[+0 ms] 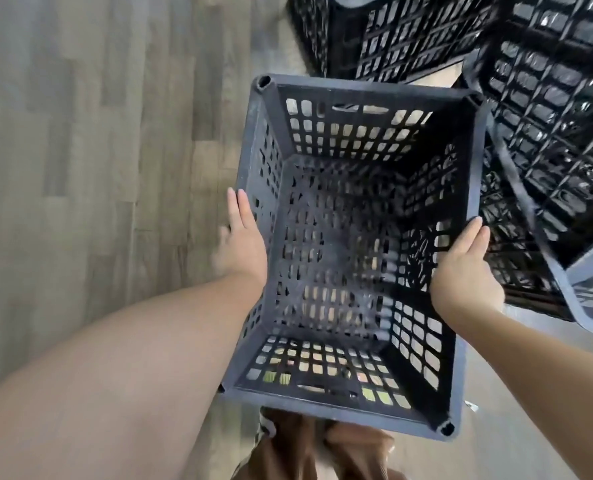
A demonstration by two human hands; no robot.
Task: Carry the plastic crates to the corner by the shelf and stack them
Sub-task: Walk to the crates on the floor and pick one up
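Open-top crate [357, 244] sat at frame centre above wood floor [80, 168]. Left hand [241, 244] lay flat-fingered against its 9 o'clock wall; right hand [465, 268] clasped the 3 o'clock rim. Other crates [548, 116] at 1–2 o'clock.

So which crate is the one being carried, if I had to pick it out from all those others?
Start from the wooden floor and follow the two bare arms inward. Between the left hand and right hand sits the carried crate, open side up and empty. Unlike the other crates at the upper right, it is the only one touched by hands.
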